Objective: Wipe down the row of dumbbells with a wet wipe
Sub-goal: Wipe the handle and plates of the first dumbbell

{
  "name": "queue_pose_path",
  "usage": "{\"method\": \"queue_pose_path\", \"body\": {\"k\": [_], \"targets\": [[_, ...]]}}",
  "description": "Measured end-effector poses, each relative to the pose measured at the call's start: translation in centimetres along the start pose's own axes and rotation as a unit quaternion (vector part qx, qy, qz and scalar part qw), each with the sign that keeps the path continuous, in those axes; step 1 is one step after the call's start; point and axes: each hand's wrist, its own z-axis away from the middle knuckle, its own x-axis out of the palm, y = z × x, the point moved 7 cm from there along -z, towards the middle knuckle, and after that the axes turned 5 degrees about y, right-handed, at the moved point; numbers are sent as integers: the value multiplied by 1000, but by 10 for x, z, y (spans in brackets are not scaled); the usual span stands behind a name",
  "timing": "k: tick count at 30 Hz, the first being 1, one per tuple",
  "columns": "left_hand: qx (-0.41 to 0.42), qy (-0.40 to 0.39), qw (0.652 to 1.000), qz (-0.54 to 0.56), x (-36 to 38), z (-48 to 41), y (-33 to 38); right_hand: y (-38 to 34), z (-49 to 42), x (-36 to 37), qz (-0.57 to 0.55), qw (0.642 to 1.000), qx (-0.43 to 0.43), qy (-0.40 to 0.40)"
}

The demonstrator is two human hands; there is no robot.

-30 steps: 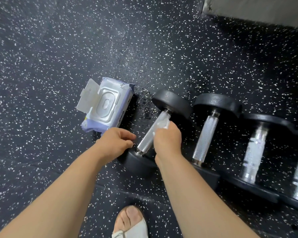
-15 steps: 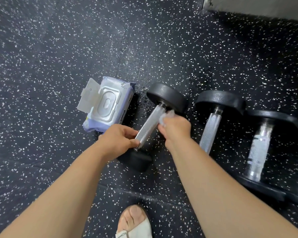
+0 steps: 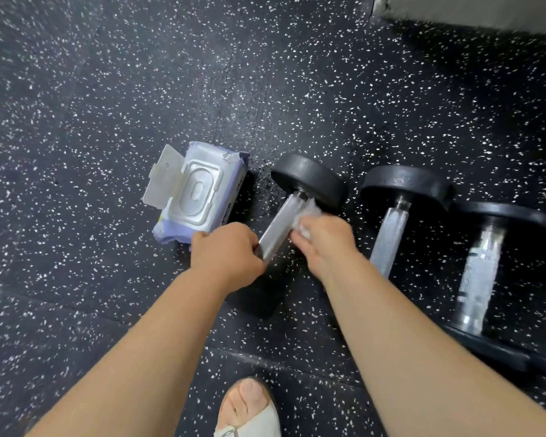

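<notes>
Head view: the first dumbbell (image 3: 309,179) was seen lying askew to the row, on the floor (image 3: 108,89) well short of its far edge. The near end of its handle (image 3: 279,225) was clenched in the left hand (image 3: 226,253). The wipe (image 3: 306,212) was pinched in the right hand (image 3: 323,244) and pressed to the far part of the handle, just below the far head.

The step was judged to be the wiping of the handle. It would be best done with the wipe wrapped round the knurled bar and drawn along it while the bar was turned by the left hand, so that the underside was reached. The part hidden under the left hand would need a pass too, then both heads. The weight should be kept from rolling toward the foot (image 3: 249,408), which was set at the near edge.

The second dumbbell (image 3: 391,234) and third dumbbell (image 3: 479,272) were ranged toward the right edge, apparently not yet reached. The floor was dark rubber flecked with white and crossed by seams. The pack (image 3: 196,197) was left just beside the first dumbbell with its lid open. A grey plinth (image 3: 470,11) was met at the far right corner
</notes>
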Motion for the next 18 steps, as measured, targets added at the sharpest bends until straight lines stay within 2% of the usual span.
{"method": "queue_pose_path", "body": {"k": [2, 6, 10, 18], "targets": [[6, 9, 1000, 7, 2, -1, 7, -8, 4, 5, -42, 999, -12, -16], [-5, -1, 998, 67, 7, -10, 11, 4, 19, 0, 81, 994, -71, -32], [-19, -11, 995, 98, 7, -16, 7, 5, 24, -3, 124, 985, -78, -87], [-44, 11, 971, 234, 31, 0, 19, -2, 22, -22, 77, 991, -103, -25]]}}
